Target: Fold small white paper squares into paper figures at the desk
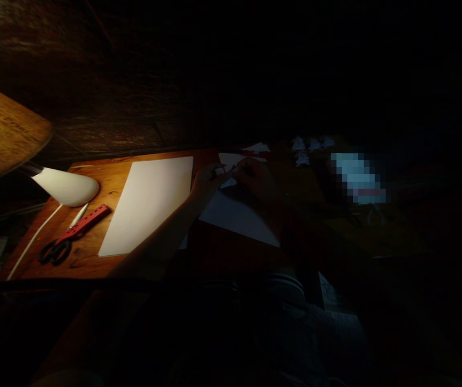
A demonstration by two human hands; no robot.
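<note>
The scene is very dark, lit only from the left. My left hand (205, 181) and my right hand (257, 180) meet over a small folded piece of white paper (226, 176), fingers pinched on it from both sides. Under the hands lies a white sheet (239, 217) on the wooden table (112, 183). A larger white sheet (150, 204) lies flat to the left of my left forearm.
A white lamp head (67, 186) with its cord sits at the table's left. Scissors (55, 250), a red ruler (85, 221) and a pen (79, 215) lie beside it. Several small folded paper shapes (309, 146) rest at the far right. More paper scraps (250, 150) lie behind the hands.
</note>
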